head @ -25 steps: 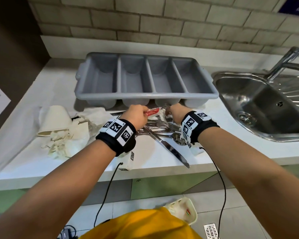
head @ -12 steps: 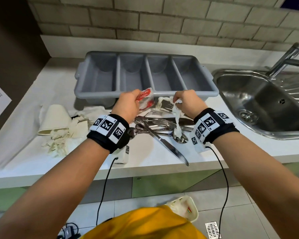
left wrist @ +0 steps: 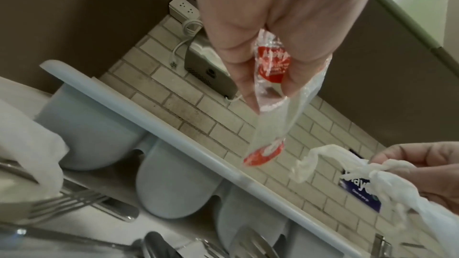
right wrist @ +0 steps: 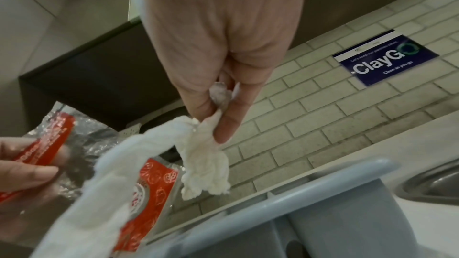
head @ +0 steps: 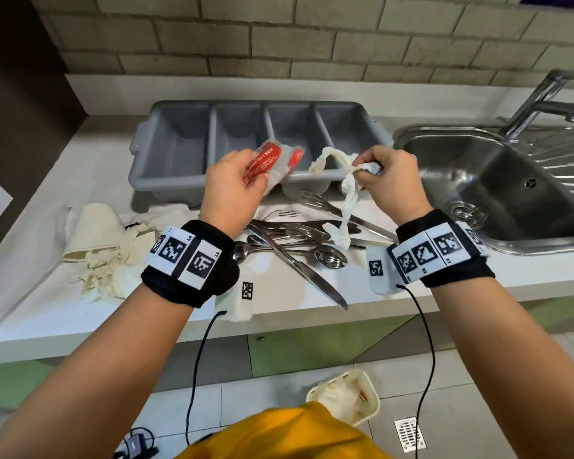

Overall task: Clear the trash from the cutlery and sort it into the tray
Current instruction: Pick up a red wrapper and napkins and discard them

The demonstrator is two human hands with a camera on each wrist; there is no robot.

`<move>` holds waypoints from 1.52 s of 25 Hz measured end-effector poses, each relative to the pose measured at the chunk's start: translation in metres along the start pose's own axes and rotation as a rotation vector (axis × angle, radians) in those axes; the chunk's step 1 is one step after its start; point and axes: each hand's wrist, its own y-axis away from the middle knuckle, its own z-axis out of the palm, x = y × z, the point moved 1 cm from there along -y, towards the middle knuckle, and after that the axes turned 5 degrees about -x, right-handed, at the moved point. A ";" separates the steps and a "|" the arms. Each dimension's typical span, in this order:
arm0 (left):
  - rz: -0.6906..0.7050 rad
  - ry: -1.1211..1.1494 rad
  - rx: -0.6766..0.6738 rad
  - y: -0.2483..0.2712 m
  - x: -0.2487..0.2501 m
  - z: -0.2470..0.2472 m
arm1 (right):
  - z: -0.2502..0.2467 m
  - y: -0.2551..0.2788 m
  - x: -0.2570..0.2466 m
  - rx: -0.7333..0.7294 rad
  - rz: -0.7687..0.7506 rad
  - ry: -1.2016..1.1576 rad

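Countertop tray [head: 166, 180] bare; left hand [head: 232, 190] grips wrapper [head: 272, 160], right hand [head: 395, 183] pinches tissue [head: 345, 193].

We see a crumpled red-and-clear wrapper [head: 274, 164] at frame centre beside a twisted white napkin [head: 343, 193] dangling rightward. Below them, forks, spoons and a knife form the cutlery heap [head: 299, 240]. Behind sits the grey four-compartment tray [head: 179, 180].

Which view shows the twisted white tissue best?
The head view: the twisted white tissue shows whole, pinched by the right hand. The right wrist view shows the pinch close up, the strip's lower end cropped; the left wrist view shows part.
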 end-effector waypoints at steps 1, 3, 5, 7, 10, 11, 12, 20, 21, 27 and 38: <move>-0.015 0.020 0.009 0.004 0.005 0.003 | -0.007 0.004 0.002 0.028 -0.005 -0.012; -0.046 0.059 0.001 0.014 0.016 0.012 | -0.020 0.014 0.007 0.072 0.003 -0.058; -0.030 0.114 -0.018 0.027 0.030 0.026 | -0.036 0.027 0.015 0.102 0.007 -0.104; 0.007 0.156 -0.027 0.042 0.046 0.044 | -0.051 0.042 0.027 0.111 -0.006 -0.136; 0.036 0.203 -0.022 0.066 0.071 0.075 | -0.077 0.066 0.052 0.115 -0.011 -0.182; 0.030 0.228 -0.026 0.074 0.080 0.087 | -0.086 0.075 0.062 0.121 -0.013 -0.202; 0.022 0.243 -0.029 0.081 0.086 0.095 | -0.093 0.083 0.070 0.123 -0.019 -0.235; -0.160 0.247 -0.106 0.183 0.094 0.182 | -0.108 0.161 0.158 -0.122 0.090 -0.445; -0.190 0.195 -0.141 0.198 0.084 0.192 | -0.102 0.174 0.172 -0.187 0.133 -0.451; -0.388 -0.007 -0.445 0.265 -0.002 0.259 | -0.048 0.242 0.279 -0.296 0.377 -0.349; -0.607 -0.129 -0.664 0.319 -0.199 0.412 | 0.145 0.317 0.486 -0.382 0.831 -0.353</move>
